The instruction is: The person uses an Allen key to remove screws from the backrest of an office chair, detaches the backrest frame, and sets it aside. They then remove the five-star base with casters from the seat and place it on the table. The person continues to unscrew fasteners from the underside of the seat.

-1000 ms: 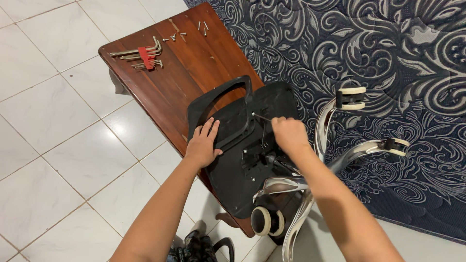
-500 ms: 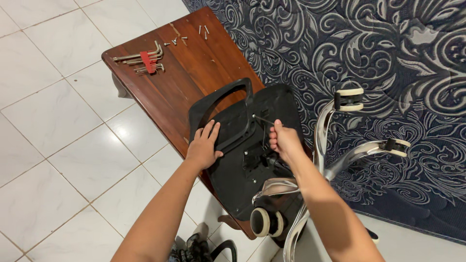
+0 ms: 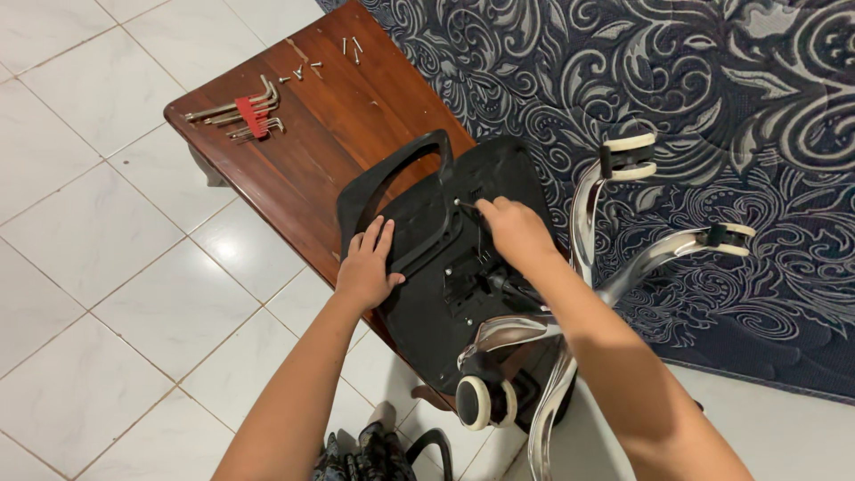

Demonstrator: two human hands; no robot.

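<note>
An upturned black office chair seat (image 3: pixel 427 240) lies on a dark wooden table (image 3: pixel 329 134), its chrome star base (image 3: pixel 588 285) with white castors sticking out to the right. My left hand (image 3: pixel 365 267) rests flat on the seat's underside near the black armrest loop (image 3: pixel 392 169). My right hand (image 3: pixel 512 233) is closed on a small metal hex key (image 3: pixel 465 207) whose tip sits at the seat plate. A set of hex keys in a red holder (image 3: pixel 242 113) lies at the table's far left corner.
Several loose screws (image 3: pixel 331 53) lie at the table's far edge. A dark blue patterned rug (image 3: pixel 712 89) covers the floor to the right. White floor tiles (image 3: pixel 98 267) lie to the left. A dark patterned garment (image 3: pixel 374 450) shows at the bottom edge.
My right hand has slid from the seat's right part toward its middle and now pinches the hex key at the plate. My left hand stays on the seat.
</note>
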